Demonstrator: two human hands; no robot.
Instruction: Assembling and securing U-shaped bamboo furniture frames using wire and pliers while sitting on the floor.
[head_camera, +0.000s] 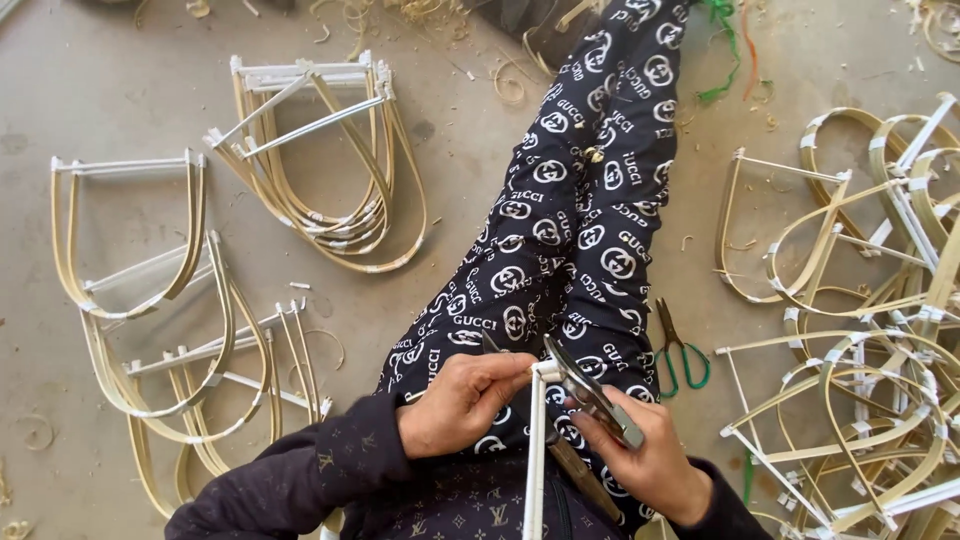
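Observation:
I sit on the floor with my legs in dark patterned trousers (575, 220) stretched out ahead. My left hand (462, 400) pinches the top end of a white-wrapped bamboo strip (536, 450) that rises from my lap. My right hand (640, 455) grips a metal plier-like tool (590, 388), its jaws closed against the strip's top end beside my left fingers. A second dark tool part shows under my right hand, partly hidden.
Bent bamboo U-shaped frames lie in piles at the left (150, 300), upper middle (320, 160) and right (870, 330). Green-handled scissors (678, 350) rest on the concrete floor beside my right leg. Bamboo shavings and green string (722, 50) litter the far floor.

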